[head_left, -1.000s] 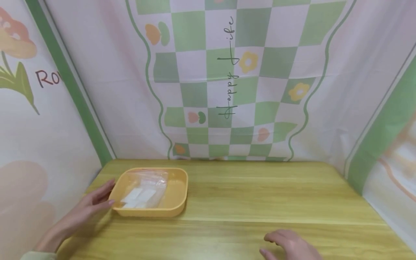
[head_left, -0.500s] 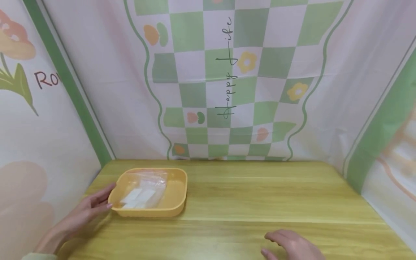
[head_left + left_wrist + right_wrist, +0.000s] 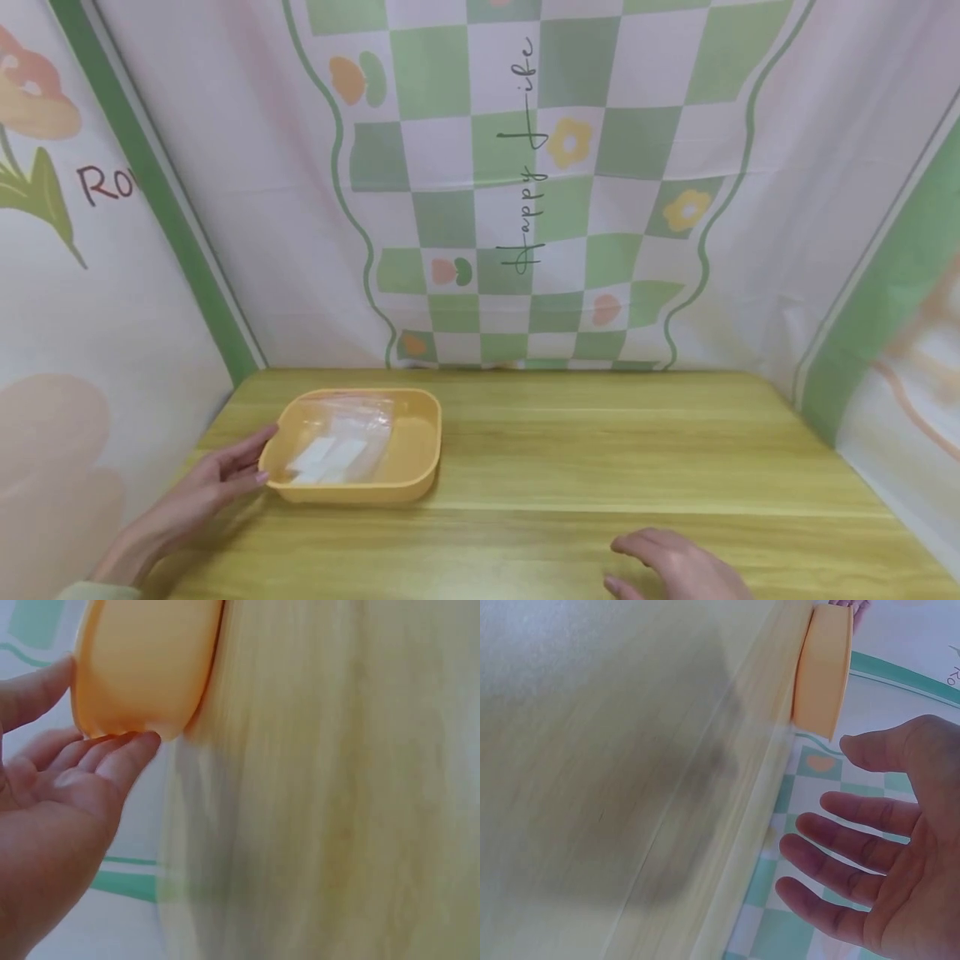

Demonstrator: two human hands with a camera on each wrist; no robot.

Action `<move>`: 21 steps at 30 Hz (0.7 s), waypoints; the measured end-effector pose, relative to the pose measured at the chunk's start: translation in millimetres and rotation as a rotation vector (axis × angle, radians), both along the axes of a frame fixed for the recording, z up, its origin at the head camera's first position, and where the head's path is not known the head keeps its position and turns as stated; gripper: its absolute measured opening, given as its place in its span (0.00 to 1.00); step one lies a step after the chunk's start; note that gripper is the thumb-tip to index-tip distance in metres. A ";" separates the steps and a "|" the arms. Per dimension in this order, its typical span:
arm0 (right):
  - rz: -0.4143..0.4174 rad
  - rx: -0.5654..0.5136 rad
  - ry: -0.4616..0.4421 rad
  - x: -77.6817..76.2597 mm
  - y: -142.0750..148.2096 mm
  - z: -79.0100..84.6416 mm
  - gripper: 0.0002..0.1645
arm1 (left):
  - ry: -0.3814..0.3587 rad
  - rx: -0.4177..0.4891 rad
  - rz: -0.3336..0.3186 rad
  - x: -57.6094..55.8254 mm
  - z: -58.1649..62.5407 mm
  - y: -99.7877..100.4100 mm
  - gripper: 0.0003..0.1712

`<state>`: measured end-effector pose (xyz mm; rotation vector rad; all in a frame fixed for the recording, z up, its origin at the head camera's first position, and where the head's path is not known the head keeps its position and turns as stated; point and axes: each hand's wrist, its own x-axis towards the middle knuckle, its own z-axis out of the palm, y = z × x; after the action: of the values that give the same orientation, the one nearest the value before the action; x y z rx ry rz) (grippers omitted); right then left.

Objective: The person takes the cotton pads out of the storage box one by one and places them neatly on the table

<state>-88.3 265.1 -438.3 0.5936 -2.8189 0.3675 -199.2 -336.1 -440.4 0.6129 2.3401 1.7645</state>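
On the left of the wooden table stands a shallow yellow plastic tray (image 3: 417, 446). A clear plastic bag (image 3: 372, 417) lies in it, with white flat pieces (image 3: 330, 457) in or under the film; what they are I cannot tell. My left hand (image 3: 197, 498) touches the tray's left end. In the left wrist view its nearly straight fingers (image 3: 129, 759) press the end wall, and the thumb (image 3: 37, 691) meets the rim. Well apart from the tray, my right hand (image 3: 678, 567) hovers at the front, fingers spread and loosely bent, holding nothing.
The wooden tabletop (image 3: 570, 450) stretches right of the tray. A checkered cloth backdrop (image 3: 510, 192) hangs behind the table's far edge. Printed cloth walls (image 3: 112, 317) stand at the left and right sides.
Over the last half second the tray has slid slightly to the right with the bag in it, and my left hand has moved along with it. The right hand stays about where it was.
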 end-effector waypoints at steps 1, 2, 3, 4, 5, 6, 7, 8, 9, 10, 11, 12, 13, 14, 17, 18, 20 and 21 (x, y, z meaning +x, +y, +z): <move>0.004 -0.005 0.005 0.2 0.3 0.3 0.24 | 0.004 -0.002 -0.002 0.3 0.6 1.9 0.41; 0.011 -0.010 0.008 0.0 1.0 0.5 0.24 | 0.006 -0.002 -0.004 0.4 1.2 3.8 0.41; 0.018 -0.014 0.006 -0.2 1.6 0.8 0.24 | 0.007 0.000 -0.008 0.5 1.8 5.8 0.41; 0.024 -0.016 0.001 -0.3 2.2 1.3 0.23 | 0.006 -0.002 -0.009 0.9 2.5 8.3 0.41; 0.029 -0.021 -0.005 -0.2 2.7 1.8 0.23 | 0.008 0.002 -0.019 1.1 3.0 10.6 0.42; 0.035 -0.027 -0.009 -0.3 2.9 2.3 0.23 | 0.006 0.004 -0.021 1.4 3.4 13.1 0.42; 0.038 -0.033 -0.013 -0.3 2.8 2.9 0.23 | 0.009 0.007 -0.026 1.7 3.6 15.7 0.42; 0.040 -0.039 -0.021 -0.3 2.6 3.9 0.23 | 0.004 0.008 -0.026 2.4 4.1 18.7 0.42; 0.040 -0.043 -0.035 -0.3 2.3 5.1 0.23 | 0.002 0.008 -0.023 3.1 4.4 21.9 0.42; 0.039 -0.047 -0.049 -0.5 2.0 6.4 0.23 | -0.003 0.006 -0.017 4.0 4.6 25.4 0.43; 0.039 -0.056 -0.063 -0.8 1.7 7.6 0.23 | -0.003 0.010 -0.015 4.6 4.4 28.4 0.43; 0.045 -0.068 -0.082 -1.7 1.4 9.2 0.22 | -0.006 0.008 -0.004 5.4 4.3 31.9 0.43; 0.052 -0.084 -0.103 -2.7 1.1 10.9 0.22 | -0.010 0.007 0.005 6.2 4.1 35.4 0.43; 0.062 -0.104 -0.132 -4.2 1.0 12.9 0.21 | -0.015 0.006 0.017 7.1 4.1 38.7 0.44; 0.133 -0.192 -0.206 -10.0 0.6 19.0 0.19 | -0.004 -0.003 0.038 8.5 2.3 48.3 0.44; 0.164 -0.227 -0.225 -12.5 -0.1 21.3 0.18 | -0.002 -0.006 0.044 8.8 1.8 51.7 0.44; 0.210 -0.285 -0.257 -16.2 -2.3 26.0 0.16 | 0.007 -0.005 0.043 8.9 -0.4 57.9 0.44; 0.228 -0.308 -0.267 -17.9 -4.0 28.4 0.16 | 0.011 -0.003 0.042 8.9 -1.2 61.2 0.44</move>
<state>-106.2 261.2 -409.9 0.8511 -2.8547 0.9699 -190.3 -274.8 -441.6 0.5782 2.3791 1.7798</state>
